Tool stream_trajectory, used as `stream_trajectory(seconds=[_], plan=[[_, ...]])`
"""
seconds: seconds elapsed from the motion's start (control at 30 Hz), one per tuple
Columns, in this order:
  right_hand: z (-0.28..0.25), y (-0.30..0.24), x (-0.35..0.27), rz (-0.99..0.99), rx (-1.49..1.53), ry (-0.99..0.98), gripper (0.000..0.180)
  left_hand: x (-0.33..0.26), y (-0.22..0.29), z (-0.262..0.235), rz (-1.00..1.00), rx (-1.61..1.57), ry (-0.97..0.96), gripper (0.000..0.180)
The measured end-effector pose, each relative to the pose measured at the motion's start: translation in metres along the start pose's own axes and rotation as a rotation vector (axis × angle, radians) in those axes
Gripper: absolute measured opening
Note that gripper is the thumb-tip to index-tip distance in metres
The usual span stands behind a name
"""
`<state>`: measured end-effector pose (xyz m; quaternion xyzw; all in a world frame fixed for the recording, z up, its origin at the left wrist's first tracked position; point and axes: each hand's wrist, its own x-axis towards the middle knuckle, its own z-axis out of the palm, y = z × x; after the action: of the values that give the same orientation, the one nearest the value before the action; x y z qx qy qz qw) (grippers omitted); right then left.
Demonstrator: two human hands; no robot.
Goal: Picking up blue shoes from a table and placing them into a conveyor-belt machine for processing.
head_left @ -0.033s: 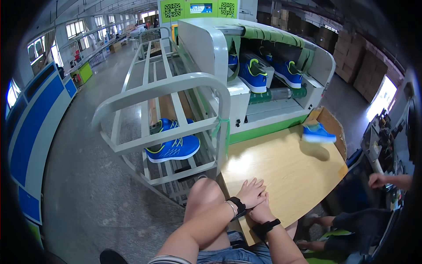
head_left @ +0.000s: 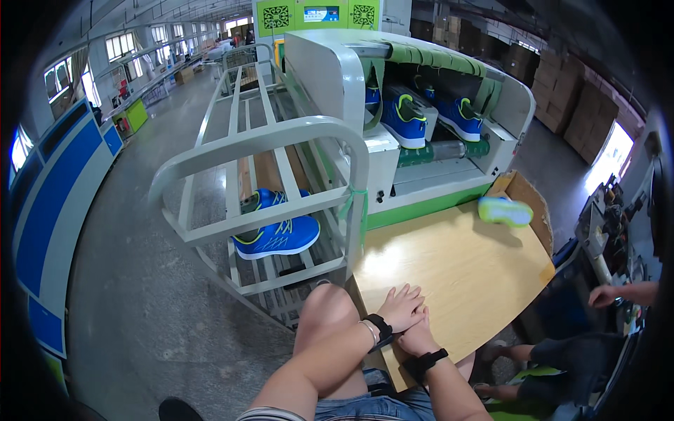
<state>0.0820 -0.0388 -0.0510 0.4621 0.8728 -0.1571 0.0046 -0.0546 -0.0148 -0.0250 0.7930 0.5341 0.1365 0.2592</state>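
Observation:
My left hand [head_left: 401, 309] rests at the near edge of the wooden tabletop [head_left: 449, 281], holding nothing, its fingers stretched out and a little apart. Close against it lies my right hand [head_left: 419, 339], the two overlapping; its fingers are mostly hidden. Each wrist wears a black band. Above the far right of the tabletop a blue-and-lime sports shoe [head_left: 505, 211] is in the air, blurred, its pale sole showing and its shadow below. Neither hand touches it. Two more blue shoes, a nearer one [head_left: 405, 121] and a right one [head_left: 460, 118], stand in the machine's mouth.
A grey metal rack [head_left: 260, 144] on the left carries blue laced shoes [head_left: 277, 236]. The white machine [head_left: 323, 63] stands beyond the tabletop, and a cardboard guard [head_left: 537, 203] lines its right edge. At the right, a co-worker's hand [head_left: 602, 295] reaches in.
The airborne shoe has tipped over, turning its sole toward me, and shifted slightly left. The co-worker's hand has moved slightly lower. My hands have stayed in place.

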Motion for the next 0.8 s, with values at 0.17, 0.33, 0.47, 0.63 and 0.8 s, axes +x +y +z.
stream_trajectory(seconds=[0.17, 0.33, 0.47, 0.63, 0.8], plan=[[0.004, 0.0, 0.001, -0.004, -0.018, 0.007, 0.073, -0.001, -0.008, 0.01, 0.029, -0.022, 0.052, 0.055], [0.003, -0.004, 0.0, -0.007, 0.025, 0.018, 0.074, -0.002, -0.01, 0.011, 0.028, -0.012, 0.04, 0.056], [0.006, -0.003, -0.001, -0.02, 0.038, 0.039, 0.074, -0.004, -0.01, 0.012, 0.032, -0.007, 0.063, 0.055], [0.001, -0.009, -0.005, -0.01, 0.041, 0.057, 0.076, -0.002, -0.007, 0.01, 0.02, -0.013, 0.03, 0.056], [-0.006, -0.007, -0.002, -0.057, 0.162, 0.166, 0.078, 0.001, -0.006, 0.007, 0.008, 0.013, 0.039, 0.058]])
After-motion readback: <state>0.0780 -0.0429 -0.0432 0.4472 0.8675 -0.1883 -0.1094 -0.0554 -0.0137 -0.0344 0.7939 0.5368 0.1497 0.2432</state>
